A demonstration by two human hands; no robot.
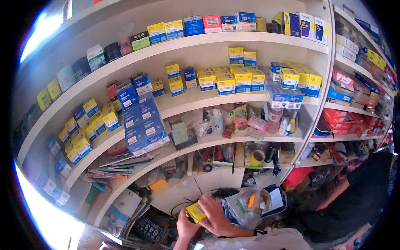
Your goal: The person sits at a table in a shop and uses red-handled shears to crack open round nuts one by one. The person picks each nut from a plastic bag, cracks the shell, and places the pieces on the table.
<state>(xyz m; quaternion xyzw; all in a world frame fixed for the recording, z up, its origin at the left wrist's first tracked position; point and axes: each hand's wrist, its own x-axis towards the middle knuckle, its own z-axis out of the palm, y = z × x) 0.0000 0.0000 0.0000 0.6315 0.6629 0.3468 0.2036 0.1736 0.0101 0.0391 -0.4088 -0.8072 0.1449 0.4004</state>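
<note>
Low in front of me, both hands close around a small yellow carton (196, 212) with a dark patch on its near left end. My left hand (186, 226) grips the carton from its left and lower side. My right hand (214, 216) wraps over the top and right side, fingers bent. Whether the carton's flap is raised cannot be made out. Just right of my right hand lies a crumpled clear plastic bag (245, 216) among other clutter.
Curved white shelves (250, 39) rise ahead with yellow-and-blue filter cartons (227, 83) and a stack of blue boxes (143, 125). Books and papers (112, 166) lie lower left. A person in dark clothing (354, 200) is at the right, near red boxes (339, 121).
</note>
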